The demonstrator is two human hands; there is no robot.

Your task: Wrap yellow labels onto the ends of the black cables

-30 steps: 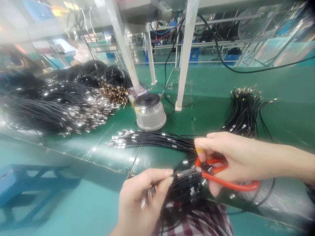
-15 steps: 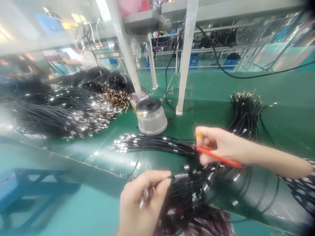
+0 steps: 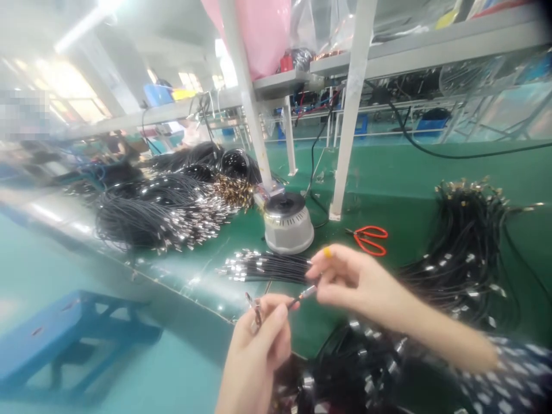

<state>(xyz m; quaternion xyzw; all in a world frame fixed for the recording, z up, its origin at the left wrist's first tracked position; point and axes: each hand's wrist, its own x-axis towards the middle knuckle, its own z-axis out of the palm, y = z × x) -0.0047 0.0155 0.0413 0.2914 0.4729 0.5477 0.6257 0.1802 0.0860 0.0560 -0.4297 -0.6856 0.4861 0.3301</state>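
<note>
Left hand [image 3: 262,340]: pinches black cable [image 3: 294,302].
Black cable: between hands, long axis toward two o'clock; silver tip [image 3: 307,292] nearer right.
Right hand [image 3: 350,280]: fingers narrowly curled beside tip; cannot tell whether gripping.

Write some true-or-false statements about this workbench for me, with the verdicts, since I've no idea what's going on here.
1. The left hand pinches a black cable. True.

2. A yellow band sits on a finger of the right hand. True.

3. The right hand is gripping the red-handled scissors. False: they lie apart from it on the green tabletop; its fingers are at the cable's silver-coloured tip.

4. The stool at the lower left of the picture is red. False: it is blue.

5. The round grey device stands on the green tabletop. True.
</note>
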